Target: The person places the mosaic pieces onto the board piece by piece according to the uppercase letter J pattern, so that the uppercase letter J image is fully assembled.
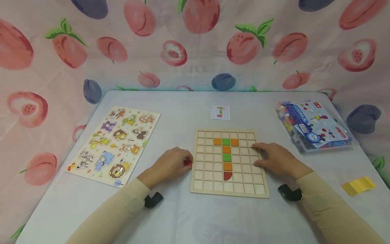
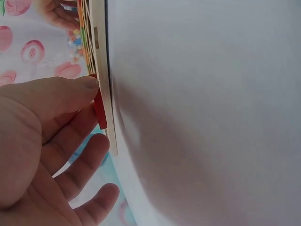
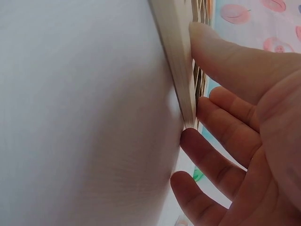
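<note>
A wooden grid board (image 1: 208,166) lies between my two hands. Orange and green squares form a bar and stem on it, ending in a red rounded piece (image 1: 227,176). At the board's left edge, my left hand (image 1: 170,165) pinches another red piece (image 2: 100,112) between thumb and index finger; its full outline is hidden. My right hand (image 1: 278,159) touches the opposite edge, thumb and fingers spread and loosely bent. In the right wrist view, the thumb (image 3: 221,59) rests against the board's side. Behind the board lies a small card (image 1: 226,114) printed with a similar coloured figure.
An animal puzzle board (image 1: 143,118) lies on the left of the white table (image 1: 170,223). A clear plastic box (image 1: 317,150) of colourful pieces, with a blue-and-white label, is at the right rear. A folded yellow paper (image 1: 358,186) lies near the right edge. Fruit-patterned cloth hangs behind.
</note>
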`<state>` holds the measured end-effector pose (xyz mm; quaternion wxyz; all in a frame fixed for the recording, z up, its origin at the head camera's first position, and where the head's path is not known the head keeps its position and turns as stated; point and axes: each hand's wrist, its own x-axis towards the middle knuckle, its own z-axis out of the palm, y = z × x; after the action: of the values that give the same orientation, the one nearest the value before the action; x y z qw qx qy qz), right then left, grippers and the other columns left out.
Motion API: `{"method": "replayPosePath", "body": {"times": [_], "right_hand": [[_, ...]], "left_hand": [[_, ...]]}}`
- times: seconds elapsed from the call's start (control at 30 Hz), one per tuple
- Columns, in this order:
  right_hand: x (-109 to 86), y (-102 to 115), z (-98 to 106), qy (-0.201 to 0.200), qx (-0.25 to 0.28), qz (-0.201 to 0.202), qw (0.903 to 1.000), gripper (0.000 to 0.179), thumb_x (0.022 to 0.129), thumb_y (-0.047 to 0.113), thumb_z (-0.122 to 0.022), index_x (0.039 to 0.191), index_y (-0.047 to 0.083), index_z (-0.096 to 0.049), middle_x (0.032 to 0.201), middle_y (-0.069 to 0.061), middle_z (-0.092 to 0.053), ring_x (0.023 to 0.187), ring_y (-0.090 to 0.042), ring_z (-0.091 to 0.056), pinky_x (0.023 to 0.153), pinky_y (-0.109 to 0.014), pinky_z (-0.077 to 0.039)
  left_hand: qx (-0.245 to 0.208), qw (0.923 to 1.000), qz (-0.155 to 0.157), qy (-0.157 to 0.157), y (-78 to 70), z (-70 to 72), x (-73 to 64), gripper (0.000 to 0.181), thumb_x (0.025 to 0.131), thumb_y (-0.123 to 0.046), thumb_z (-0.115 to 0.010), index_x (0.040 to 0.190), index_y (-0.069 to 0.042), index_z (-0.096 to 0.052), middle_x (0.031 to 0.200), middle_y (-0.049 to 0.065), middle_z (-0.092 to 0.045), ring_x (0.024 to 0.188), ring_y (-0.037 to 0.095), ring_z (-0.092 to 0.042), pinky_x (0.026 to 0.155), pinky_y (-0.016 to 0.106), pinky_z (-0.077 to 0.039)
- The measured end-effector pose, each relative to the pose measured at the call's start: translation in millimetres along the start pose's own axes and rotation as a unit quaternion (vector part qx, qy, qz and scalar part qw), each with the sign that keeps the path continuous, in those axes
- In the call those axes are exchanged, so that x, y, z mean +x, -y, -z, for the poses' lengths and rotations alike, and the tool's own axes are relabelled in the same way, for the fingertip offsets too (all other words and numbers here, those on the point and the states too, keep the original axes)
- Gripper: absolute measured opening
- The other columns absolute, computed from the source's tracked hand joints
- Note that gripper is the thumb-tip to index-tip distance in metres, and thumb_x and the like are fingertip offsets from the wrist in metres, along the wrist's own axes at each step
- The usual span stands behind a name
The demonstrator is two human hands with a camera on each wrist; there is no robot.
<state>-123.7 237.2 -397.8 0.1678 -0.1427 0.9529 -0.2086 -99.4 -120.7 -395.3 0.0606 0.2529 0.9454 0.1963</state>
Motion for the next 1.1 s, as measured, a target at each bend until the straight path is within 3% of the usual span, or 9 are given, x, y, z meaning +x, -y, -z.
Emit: {"method": "replayPosePath", "body": {"times": [0.43,0.7,1.1], "right_hand": [[-0.7,-1,-1,-0.003,0.003,0.001,1.0000,0.067,0.089,0.030,-0.077,0.144,0.002,-0.051,0.142,-0.028,-0.050,0.131,-0.050,-0.042,0.105,-0.064,-0.033],[0.5,-1,-2,-0.006,0.003,0.000,1.0000,0.067,0.089,0.030,-0.077,0.144,0.003,-0.052,0.143,-0.027,-0.050,0.132,-0.049,-0.042,0.106,-0.063,-0.033],[0.3,-2,-3,-0.008,0.002,0.000,1.0000,0.066,0.089,0.029,-0.077,0.144,0.003,-0.052,0.142,-0.027,-0.050,0.131,-0.049,-0.043,0.105,-0.064,-0.033]], "left_hand": [[-0.011,0.9995,-0.024,0.019,-10.6,-4.0,5.2,0.010,0.085,-0.011,-0.078,0.093,-0.013,-0.072,0.084,-0.006,-0.067,0.082,0.013,-0.056,0.078,0.033,-0.048],[-0.003,0.9986,-0.022,0.049,-20.5,-9.2,12.2,0.014,0.086,-0.012,-0.078,0.098,-0.013,-0.072,0.084,-0.008,-0.063,0.082,0.012,-0.054,0.078,0.030,-0.048],[0.004,0.9979,-0.046,0.046,-28.9,-15.4,18.1,0.013,0.087,-0.013,-0.078,0.099,-0.013,-0.073,0.087,-0.006,-0.067,0.082,0.013,-0.055,0.080,0.032,-0.048]]}}
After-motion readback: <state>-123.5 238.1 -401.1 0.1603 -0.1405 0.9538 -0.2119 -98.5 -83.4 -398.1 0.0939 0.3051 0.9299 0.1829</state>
